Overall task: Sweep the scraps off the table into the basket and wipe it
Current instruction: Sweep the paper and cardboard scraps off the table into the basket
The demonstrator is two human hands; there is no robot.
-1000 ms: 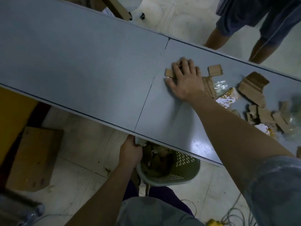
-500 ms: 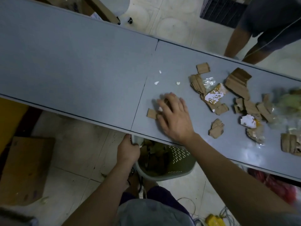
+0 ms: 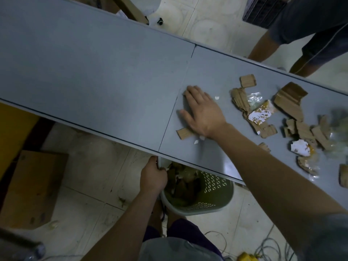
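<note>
Scraps of torn cardboard (image 3: pixel 243 102) and crumpled plastic wrap lie strewn toward the right end of a grey table (image 3: pixel 94 72) as a person clears them by hand. The right hand (image 3: pixel 202 113) lies flat on the tabletop near its middle seam, fingers straight and spread, palm down, gripping nothing; a small cardboard piece (image 3: pixel 183 133) and a few white flecks (image 3: pixel 196 142) sit beside it, toward the near edge, apparently being raked that way. Below that edge, the left hand (image 3: pixel 153 177) curls its fingers round the rim of a green perforated basket (image 3: pixel 212 193), seemingly holding it tucked just under the table's lip so that whatever is pushed off falls inside. The basket already holds brown scraps. Most of the litter, including two white-and-orange torn pieces (image 3: pixel 260 114), is still spread toward the table's right end and near its far edge, so the sweeping appears far from done and the wiping not yet begun. No cloth is in view. No brand, label or legible writing can be made out on any scrap or on the basket. A second person's legs (image 3: pixel 267 46) stand beyond the far edge.
</note>
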